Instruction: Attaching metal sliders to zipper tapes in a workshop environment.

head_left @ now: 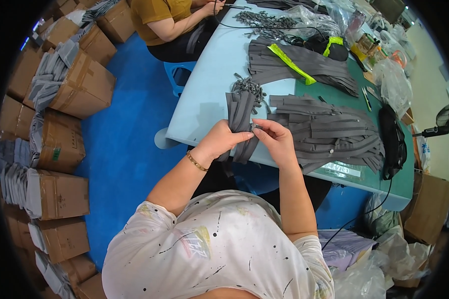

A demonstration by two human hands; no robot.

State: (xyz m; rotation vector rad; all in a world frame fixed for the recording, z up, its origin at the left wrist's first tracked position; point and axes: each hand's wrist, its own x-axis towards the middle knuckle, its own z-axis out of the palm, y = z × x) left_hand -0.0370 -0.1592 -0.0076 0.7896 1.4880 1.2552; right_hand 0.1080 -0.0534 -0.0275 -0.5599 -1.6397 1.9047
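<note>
The left hand [223,140] is closed around a bundle of grey zipper strips [241,117] at the table's [204,94] near edge, while the right hand [274,139] pinches one strip's end just beside it. Two larger grey strip piles [329,132] lie right and farther back, one crossed by two yellow-green bands [290,62].

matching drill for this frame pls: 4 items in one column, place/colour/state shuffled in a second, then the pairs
Things:
1. left hand
2. right hand
3. neon yellow strip
4. cardboard boxes

Descriptions:
A. lies across a grey pile at the far part of the table
B. stand on the blue floor to the person's left, stuffed with grey pieces
C. grips a bundle of grey zipper strips at the table's near edge
D. pinches a small piece at the bundle's side, fingertips meeting

Pairs: 1-C, 2-D, 3-A, 4-B
</note>
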